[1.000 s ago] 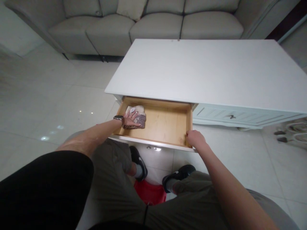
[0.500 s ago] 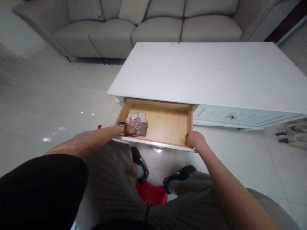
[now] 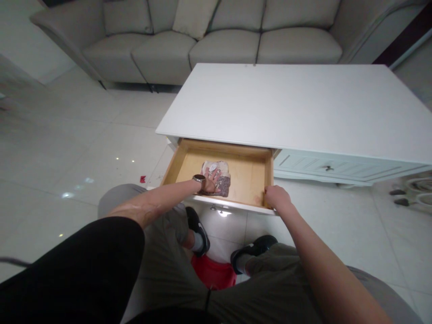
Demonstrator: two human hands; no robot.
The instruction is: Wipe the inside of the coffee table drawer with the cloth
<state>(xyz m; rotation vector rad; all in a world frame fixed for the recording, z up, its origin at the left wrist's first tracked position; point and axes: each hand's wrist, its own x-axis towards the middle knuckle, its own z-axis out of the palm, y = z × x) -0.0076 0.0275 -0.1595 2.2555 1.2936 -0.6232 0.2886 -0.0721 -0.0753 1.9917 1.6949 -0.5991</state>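
A wooden drawer point(image 3: 256, 173) stands pulled out of a white low table point(image 3: 297, 108). Inside it lies a crumpled pinkish-brown cloth point(image 3: 221, 177). My left hand point(image 3: 211, 182), with a watch on the wrist, lies flat on the cloth with fingers spread, near the drawer's front middle. My right hand point(image 3: 276, 198) is closed over the drawer's front right corner.
A beige sofa point(image 3: 209, 36) runs along the back. A second, shut drawer point(image 3: 326, 167) sits to the right. My black shoes point(image 3: 195, 229) and a red object point(image 3: 212, 272) are on the tiled floor below the drawer. Sandals point(image 3: 410, 191) lie at far right.
My left hand has slid the cloth from the drawer's left side toward its middle. The right hand has stayed on the front corner.
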